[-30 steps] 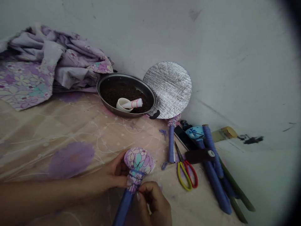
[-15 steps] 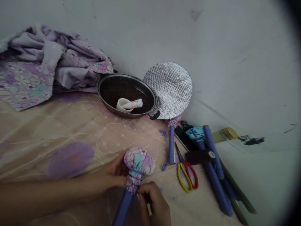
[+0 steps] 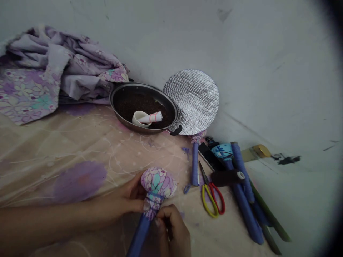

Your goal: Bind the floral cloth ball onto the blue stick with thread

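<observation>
My left hand (image 3: 125, 196) grips the left side of a floral fabric ball (image 3: 158, 182), which is purple, white and teal and sits on top of a blue foam-covered stick (image 3: 139, 232). A blue band ties the gathered fabric neck (image 3: 152, 205) under the ball. My right hand (image 3: 173, 230) pinches at the lower part of that neck, and its fingers hide the exact point of contact. The stick slants down past the bottom edge of the view.
Behind my hands stand a dark pan (image 3: 143, 109) of soil holding a white cup, and a round quilted silver disc (image 3: 191, 101) on a blue handle. To the right lie red-and-yellow scissors (image 3: 211, 200), blue foam tubes (image 3: 246, 210), green sticks and a phone. A crumpled floral cloth (image 3: 34, 82) lies at the wall.
My right hand has shifted slightly left and closer to the fabric neck. The ball and stick stay almost still, and the view has moved only a little.
</observation>
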Tool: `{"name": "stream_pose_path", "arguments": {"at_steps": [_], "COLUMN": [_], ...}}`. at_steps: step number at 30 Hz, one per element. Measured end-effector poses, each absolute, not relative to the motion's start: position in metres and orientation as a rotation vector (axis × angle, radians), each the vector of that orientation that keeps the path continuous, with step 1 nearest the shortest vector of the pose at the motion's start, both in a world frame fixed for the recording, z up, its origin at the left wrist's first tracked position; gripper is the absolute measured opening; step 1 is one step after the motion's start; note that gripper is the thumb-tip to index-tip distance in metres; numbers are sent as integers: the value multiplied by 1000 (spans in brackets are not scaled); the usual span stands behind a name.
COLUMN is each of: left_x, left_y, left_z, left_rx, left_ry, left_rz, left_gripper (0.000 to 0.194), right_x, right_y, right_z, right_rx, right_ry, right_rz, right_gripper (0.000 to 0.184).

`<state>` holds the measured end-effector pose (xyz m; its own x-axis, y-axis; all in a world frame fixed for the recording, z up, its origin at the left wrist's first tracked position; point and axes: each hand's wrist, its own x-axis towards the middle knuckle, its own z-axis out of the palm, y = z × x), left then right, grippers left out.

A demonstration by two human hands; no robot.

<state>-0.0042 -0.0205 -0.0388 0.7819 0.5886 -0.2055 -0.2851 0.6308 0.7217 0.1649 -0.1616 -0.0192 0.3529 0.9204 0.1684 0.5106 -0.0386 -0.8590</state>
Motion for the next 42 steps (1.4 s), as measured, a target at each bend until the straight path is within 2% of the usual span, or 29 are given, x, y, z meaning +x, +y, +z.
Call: {"name": "stream_pose_path", "arguments": {"at_steps": [8,14,18,22,28,36,40,42], "left_x": [-3,-1,-1,-2,4,-5,-5,-2], "left_y": [-22,-22,-19,-17,-20,-20,-23,-26], "left_z": [-44,-48,-40,-30,-58,-39,-35,-40], "left_rx": [746,712,687,715,723,820,843,844], "left_ry": [437,414,336,319,271,235,296,340], "left_rz": [544,542,503,459,541,567,562,571], "left_gripper": [104,103,111,105,119,107,105,111], "right_x": [164,167,177,189,198,196,206,210], "right_y": [-163,-162,-159,-159,-164,-160,-154,-150], "right_z": [-24,-19,-10,-4,-8,-18,3,18], "right_rx": [-1712,-1687,-1678,-1689,-1768,-1774,-1667,-1640], "right_ry": [-1272,-1295,-1406,-1523,-1596,-1556,-1625,-1646], "right_rz": [555,556,492,467,468,590,593,525], "right_gripper": [34,28,19,17,20,24,22,23]}}
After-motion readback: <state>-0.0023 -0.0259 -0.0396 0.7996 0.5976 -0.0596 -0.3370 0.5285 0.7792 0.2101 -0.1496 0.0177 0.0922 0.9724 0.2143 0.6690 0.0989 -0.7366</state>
